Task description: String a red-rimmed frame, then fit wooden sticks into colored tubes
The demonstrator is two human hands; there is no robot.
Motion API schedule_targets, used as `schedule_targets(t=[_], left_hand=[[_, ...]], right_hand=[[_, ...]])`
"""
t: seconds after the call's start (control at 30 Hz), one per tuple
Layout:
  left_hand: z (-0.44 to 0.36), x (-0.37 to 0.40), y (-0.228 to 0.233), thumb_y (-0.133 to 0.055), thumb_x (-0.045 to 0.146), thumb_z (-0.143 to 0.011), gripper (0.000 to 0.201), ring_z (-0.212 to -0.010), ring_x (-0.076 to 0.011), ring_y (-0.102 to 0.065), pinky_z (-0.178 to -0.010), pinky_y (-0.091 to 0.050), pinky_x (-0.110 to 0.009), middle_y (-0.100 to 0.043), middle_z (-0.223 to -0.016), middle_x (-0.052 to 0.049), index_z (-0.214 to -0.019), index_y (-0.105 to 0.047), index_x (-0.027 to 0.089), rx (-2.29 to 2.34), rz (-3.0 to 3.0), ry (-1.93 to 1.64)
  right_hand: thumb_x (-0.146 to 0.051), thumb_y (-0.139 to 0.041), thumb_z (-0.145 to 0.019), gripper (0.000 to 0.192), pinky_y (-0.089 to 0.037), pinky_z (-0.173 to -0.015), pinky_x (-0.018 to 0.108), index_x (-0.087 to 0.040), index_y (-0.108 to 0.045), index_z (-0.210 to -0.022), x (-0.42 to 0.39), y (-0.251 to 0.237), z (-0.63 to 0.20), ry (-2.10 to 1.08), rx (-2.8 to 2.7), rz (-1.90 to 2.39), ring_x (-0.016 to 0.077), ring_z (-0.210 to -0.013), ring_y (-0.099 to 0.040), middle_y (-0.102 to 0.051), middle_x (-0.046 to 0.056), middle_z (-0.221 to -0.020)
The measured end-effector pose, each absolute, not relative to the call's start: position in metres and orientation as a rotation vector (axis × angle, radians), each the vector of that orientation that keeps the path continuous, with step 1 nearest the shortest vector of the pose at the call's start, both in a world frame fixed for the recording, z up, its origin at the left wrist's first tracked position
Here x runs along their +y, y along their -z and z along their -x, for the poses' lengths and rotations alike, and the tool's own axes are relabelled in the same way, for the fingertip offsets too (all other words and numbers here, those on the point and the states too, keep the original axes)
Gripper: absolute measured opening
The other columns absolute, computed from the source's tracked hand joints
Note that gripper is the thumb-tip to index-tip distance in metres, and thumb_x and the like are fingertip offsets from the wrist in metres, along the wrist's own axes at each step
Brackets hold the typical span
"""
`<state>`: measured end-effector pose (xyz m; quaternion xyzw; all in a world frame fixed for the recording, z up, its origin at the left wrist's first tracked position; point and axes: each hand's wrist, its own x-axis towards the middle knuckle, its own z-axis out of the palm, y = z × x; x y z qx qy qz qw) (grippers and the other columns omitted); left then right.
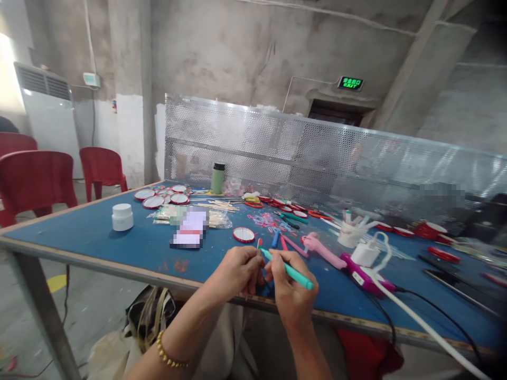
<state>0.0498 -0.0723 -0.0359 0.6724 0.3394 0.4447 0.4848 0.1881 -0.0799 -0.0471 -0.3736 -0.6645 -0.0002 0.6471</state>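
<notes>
Right hand (pixel 291 287) fingers grasping teal pen (pixel 288 270); left hand (pixel 237 272) fingers pinched, perhaps on stick (pixel 259 244).

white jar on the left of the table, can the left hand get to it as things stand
Probably not freely: the path over the blue table to the white jar is open, but the left hand is pinching something small.

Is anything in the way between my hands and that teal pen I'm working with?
No, nothing visible. The right hand already grips the teal pen, and its tip reaches the left hand, which pinches a small thin stick. The loose markers and the round red-rimmed mirror lie farther back on the blue table, apart from both hands.
</notes>
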Motion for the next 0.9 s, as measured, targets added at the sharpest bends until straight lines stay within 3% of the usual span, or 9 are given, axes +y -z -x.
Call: schedule_targets(t=[0.9], left_hand=[[-0.0495, -0.0737, 0.0337, -0.047, 0.044, -0.091, 0.034, -0.037, -0.0089, -0.048, -0.034, -0.037, -0.017, -0.053, -0.049, 0.004, -0.069, -0.053, 0.018, 0.805, -1.611, -1.095]], right_hand=[[-0.032, -0.056, -0.094, 0.022, -0.047, -0.046, 0.021, -0.017, -0.068, -0.084, -0.0823, 0.0459, -0.1869, -0.038, -1.475, 0.863, 0.0099, -0.045, -0.058, -0.063, -0.003, -0.06]])
